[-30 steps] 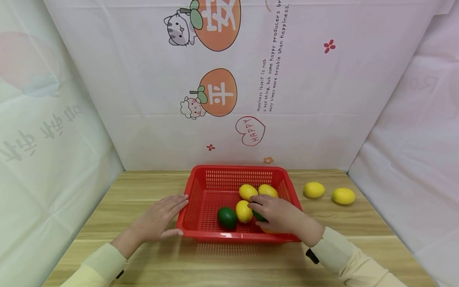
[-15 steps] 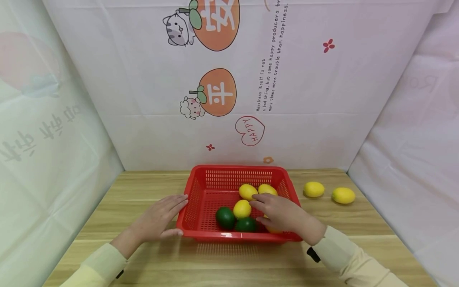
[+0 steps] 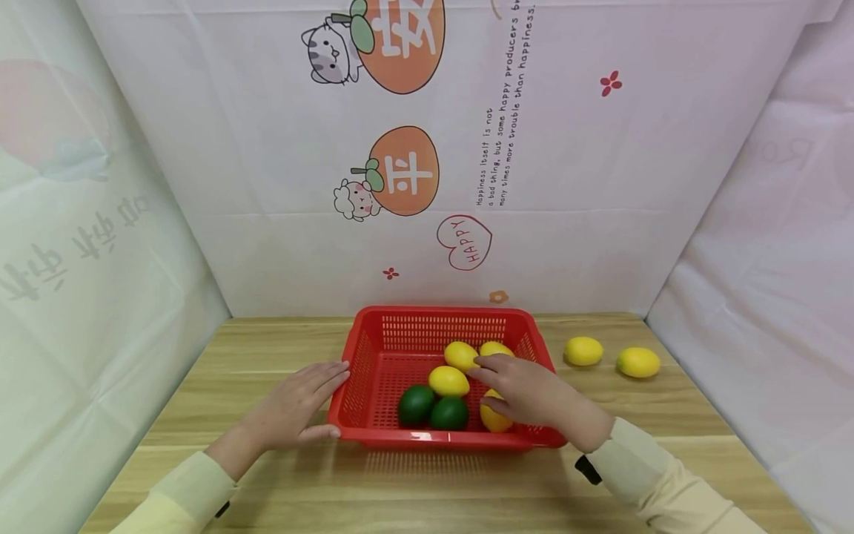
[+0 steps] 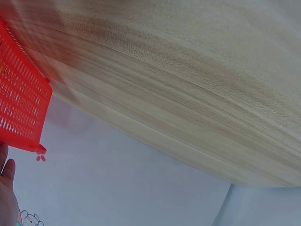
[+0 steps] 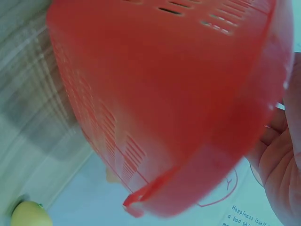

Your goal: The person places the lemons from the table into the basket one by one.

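A white printed sheet (image 3: 567,148) stands behind the wood-grain worktop (image 3: 300,497), on which a red slotted plastic basket (image 3: 400,437) sits. The left hand (image 3: 293,408) rests straight-fingered against the basket's left rim, gripping nothing. The right hand (image 3: 534,393) extends over the right rim, fingers loose and nothing grasped; I cannot tell whether it touches any fruit. Inside the basket, two dark green fruits (image 3: 416,405) lie side by side near the front, an orange-yellow fruit (image 3: 494,420) lies to their right, partly covered by the right hand, and three lemons (image 3: 449,382) lie further back. Two more lemons (image 3: 583,351) lie apart on the worktop, right of the basket
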Action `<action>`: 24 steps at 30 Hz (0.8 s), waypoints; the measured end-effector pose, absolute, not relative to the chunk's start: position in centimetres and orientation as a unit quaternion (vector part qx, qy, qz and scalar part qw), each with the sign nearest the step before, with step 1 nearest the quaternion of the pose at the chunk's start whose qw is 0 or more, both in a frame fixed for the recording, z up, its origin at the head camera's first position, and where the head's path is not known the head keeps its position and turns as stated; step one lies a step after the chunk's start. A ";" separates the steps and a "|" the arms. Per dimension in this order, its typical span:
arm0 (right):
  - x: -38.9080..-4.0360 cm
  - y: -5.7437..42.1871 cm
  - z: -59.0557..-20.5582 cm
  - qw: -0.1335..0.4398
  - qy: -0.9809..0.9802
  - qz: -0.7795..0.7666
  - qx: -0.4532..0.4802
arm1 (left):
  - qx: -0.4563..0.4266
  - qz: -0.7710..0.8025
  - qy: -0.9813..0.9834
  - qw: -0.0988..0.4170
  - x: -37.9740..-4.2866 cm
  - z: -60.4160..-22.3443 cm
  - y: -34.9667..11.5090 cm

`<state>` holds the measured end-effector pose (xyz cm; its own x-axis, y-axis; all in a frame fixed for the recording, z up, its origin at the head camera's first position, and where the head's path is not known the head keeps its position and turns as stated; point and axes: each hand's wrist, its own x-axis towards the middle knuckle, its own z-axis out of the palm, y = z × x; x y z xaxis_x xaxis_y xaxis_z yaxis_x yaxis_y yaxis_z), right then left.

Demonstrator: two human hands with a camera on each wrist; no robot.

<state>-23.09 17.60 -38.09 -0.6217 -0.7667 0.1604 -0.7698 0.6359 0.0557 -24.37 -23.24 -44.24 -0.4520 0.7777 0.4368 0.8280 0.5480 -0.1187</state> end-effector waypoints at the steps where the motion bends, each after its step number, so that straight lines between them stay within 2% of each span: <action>1: -23.1 17.7 -38.0 0.085 -0.901 0.009 0.425 | -0.472 -0.056 -0.850 0.226 -24.4 -44.2 -23.2; 12: -23.1 18.7 -37.0 0.110 -0.907 0.014 0.407 | -0.462 -0.041 -0.859 0.218 -24.3 -44.2 -23.3; 24: -23.6 21.3 -35.9 0.191 -0.893 0.022 0.406 | -0.467 -0.041 -0.855 0.220 -24.2 -44.0 -23.3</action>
<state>-23.62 21.27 -35.91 -0.5962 -0.7177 0.3597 -0.7344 0.6686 0.1168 -24.22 -23.30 -44.04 -0.4666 0.7813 0.4145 0.8173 0.5600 -0.1357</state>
